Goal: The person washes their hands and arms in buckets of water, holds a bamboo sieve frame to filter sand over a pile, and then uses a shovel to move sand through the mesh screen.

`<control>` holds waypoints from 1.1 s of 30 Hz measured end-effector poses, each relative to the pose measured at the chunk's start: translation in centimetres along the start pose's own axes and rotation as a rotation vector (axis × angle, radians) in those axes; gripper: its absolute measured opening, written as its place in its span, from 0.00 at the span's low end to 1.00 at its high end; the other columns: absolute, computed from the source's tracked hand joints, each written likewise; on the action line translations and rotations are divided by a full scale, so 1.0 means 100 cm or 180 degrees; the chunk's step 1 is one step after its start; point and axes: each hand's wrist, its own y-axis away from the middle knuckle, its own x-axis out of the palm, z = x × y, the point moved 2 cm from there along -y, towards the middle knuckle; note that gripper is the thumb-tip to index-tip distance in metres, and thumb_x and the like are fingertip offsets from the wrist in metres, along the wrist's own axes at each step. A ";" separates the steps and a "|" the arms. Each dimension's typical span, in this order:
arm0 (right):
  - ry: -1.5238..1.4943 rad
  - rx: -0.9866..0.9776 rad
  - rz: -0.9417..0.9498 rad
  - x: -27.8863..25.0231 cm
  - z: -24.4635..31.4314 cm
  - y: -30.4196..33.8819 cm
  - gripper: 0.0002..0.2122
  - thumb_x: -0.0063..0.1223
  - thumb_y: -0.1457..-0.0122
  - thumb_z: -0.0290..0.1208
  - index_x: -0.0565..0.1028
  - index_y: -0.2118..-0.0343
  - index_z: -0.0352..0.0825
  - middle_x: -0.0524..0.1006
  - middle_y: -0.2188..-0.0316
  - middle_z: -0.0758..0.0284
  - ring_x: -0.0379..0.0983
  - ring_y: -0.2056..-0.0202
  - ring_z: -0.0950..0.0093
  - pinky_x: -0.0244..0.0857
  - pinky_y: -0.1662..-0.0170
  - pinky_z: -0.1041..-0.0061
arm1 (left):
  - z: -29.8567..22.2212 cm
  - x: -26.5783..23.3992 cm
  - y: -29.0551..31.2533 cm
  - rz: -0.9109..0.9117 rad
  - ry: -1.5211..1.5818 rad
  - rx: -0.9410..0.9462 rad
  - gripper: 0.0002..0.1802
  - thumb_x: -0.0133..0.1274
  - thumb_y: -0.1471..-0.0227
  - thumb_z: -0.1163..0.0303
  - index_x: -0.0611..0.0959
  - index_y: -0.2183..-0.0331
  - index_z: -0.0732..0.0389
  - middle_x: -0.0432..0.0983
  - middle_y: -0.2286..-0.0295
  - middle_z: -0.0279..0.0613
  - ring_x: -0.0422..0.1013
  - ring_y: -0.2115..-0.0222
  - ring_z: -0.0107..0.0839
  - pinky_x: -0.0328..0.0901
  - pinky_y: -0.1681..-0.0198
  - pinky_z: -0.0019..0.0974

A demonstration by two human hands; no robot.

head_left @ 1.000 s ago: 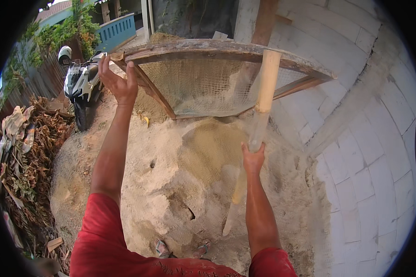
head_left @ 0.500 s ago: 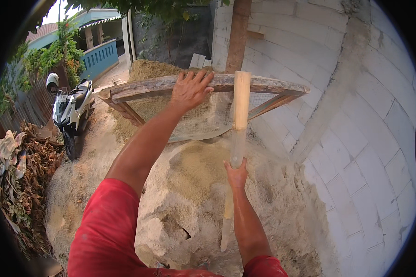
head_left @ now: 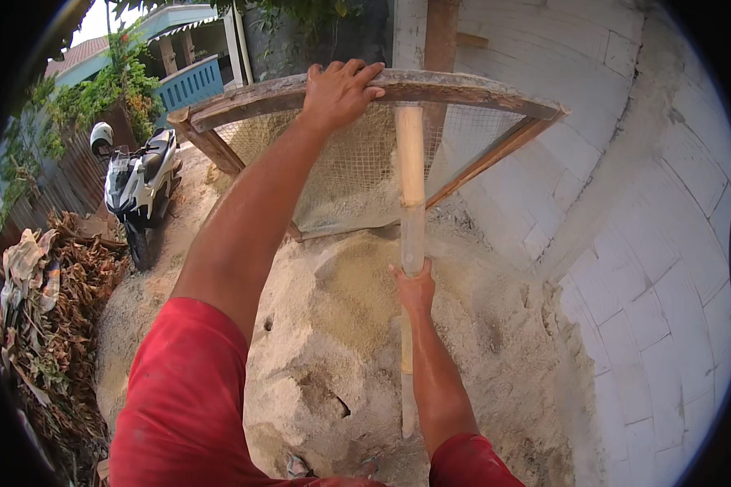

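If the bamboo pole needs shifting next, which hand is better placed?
Probably the right hand: it already grips the bamboo pole partway along, while the left hand is on the mesh screen's wooden frame.

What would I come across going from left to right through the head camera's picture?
Pile of dry leaves → white scooter → left hand on the wooden frame → bamboo pole, gripped lower down by the right hand → pale block wall.
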 end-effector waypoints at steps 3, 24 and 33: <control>0.0063 0.0036 0.0042 0.009 -0.010 -0.007 0.29 0.70 0.53 0.43 0.67 0.53 0.36 0.80 0.63 0.55 0.77 0.59 0.55 0.69 0.57 0.63 | 0.006 0.015 0.007 -0.0451 -0.0074 0.0115 0.28 0.37 0.39 0.40 0.68 0.41 0.36 0.69 0.47 0.31 0.66 0.47 0.36 0.56 0.45 0.60; -0.0068 -0.0531 -0.0008 -0.017 -0.059 0.035 0.42 0.71 0.54 0.46 0.59 0.40 0.35 0.70 0.47 0.55 0.67 0.46 0.60 0.62 0.46 0.63 | -0.025 -0.034 0.031 -0.0373 0.0414 -0.0090 0.34 0.60 0.56 0.45 0.76 0.48 0.45 0.73 0.58 0.39 0.68 0.53 0.40 0.60 0.50 0.52; 0.1801 0.1841 0.1824 -0.111 -0.360 0.374 0.38 0.64 0.48 0.47 0.59 0.40 0.31 0.59 0.40 0.49 0.60 0.41 0.51 0.61 0.42 0.59 | -0.023 -0.048 0.030 -0.0117 0.0443 -0.0075 0.36 0.59 0.56 0.44 0.74 0.46 0.46 0.71 0.56 0.41 0.67 0.51 0.43 0.58 0.48 0.55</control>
